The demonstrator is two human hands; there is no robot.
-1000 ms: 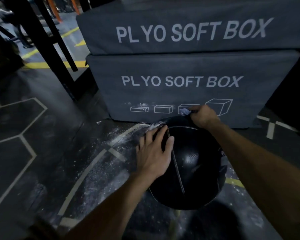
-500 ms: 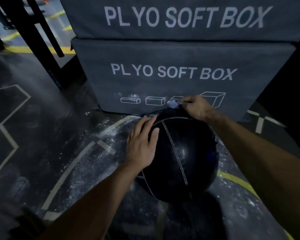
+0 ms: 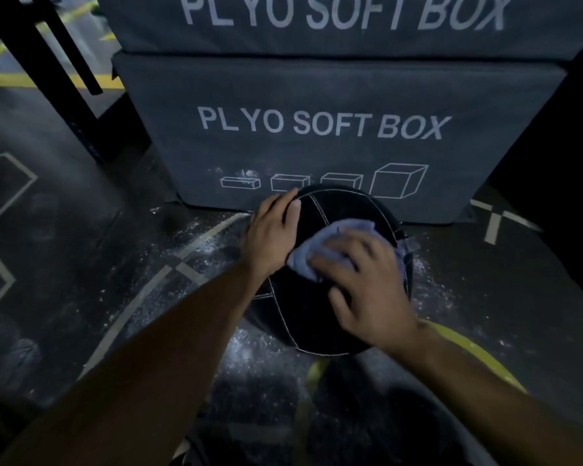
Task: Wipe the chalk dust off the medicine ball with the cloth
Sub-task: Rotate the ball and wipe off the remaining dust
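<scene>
1. Pressing down — right hand (image 3: 367, 290) flat, fingers spread on the cloth (image 3: 330, 240) atop the medicine ball (image 3: 317, 317).
2. Left hand (image 3: 270, 233) beside it — fingers straight, touching the ball's side on the floor (image 3: 81, 264).

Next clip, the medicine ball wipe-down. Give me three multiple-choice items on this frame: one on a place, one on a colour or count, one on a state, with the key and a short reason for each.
1. Where does the cloth lie?
A. on the floor
B. on the medicine ball
C. on a soft box

2. How many stacked boxes marked PLYO SOFT BOX show?
A. two
B. one
C. four

3. What is the left hand doing?
A. holding the cloth
B. hanging idle
C. resting on the ball's side

Key: 1 B, the right hand presses it onto the ball's top. 2 A, an upper box sits on a lower box. 3 C, its fingers lie along the ball's left edge.
</scene>
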